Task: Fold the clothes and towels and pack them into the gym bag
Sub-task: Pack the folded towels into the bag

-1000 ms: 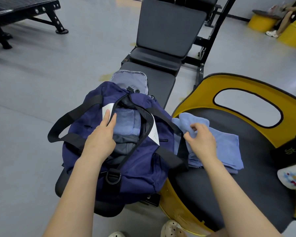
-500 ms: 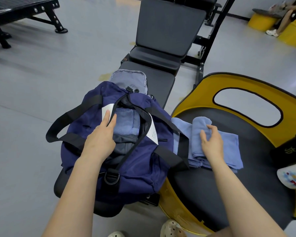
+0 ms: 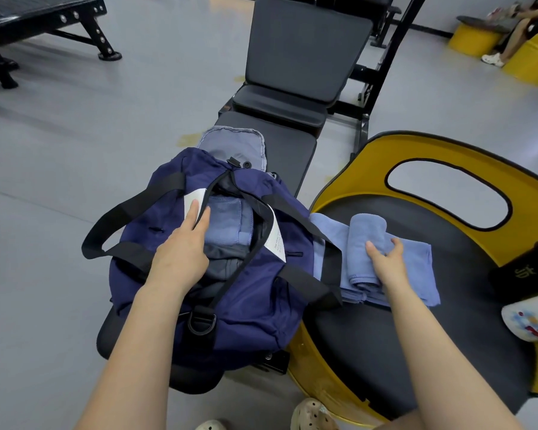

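Note:
A navy gym bag (image 3: 246, 308) with black straps lies open on a black workout bench (image 3: 292, 144). Folded light-blue and dark-grey cloth (image 3: 227, 225) shows inside its mouth. My left hand (image 3: 180, 252) holds the left edge of the opening, fingers on a white tag. To the right, a light-blue towel (image 3: 416, 268) lies on a black and yellow seat (image 3: 385, 336), its left part rolled into a tube. My right hand (image 3: 385, 262) grips the near end of that roll.
A black bottle (image 3: 525, 274) and a white patterned thing (image 3: 531, 318) sit at the seat's right edge. Another bench frame (image 3: 44, 26) stands far left. A seated person's legs (image 3: 516, 35) and yellow drums are far right. My light clogs (image 3: 311, 414) are at the bottom.
My right hand has rolled the towel's left part rightward into a tube and now grips it. My left hand has stayed on the bag's opening.

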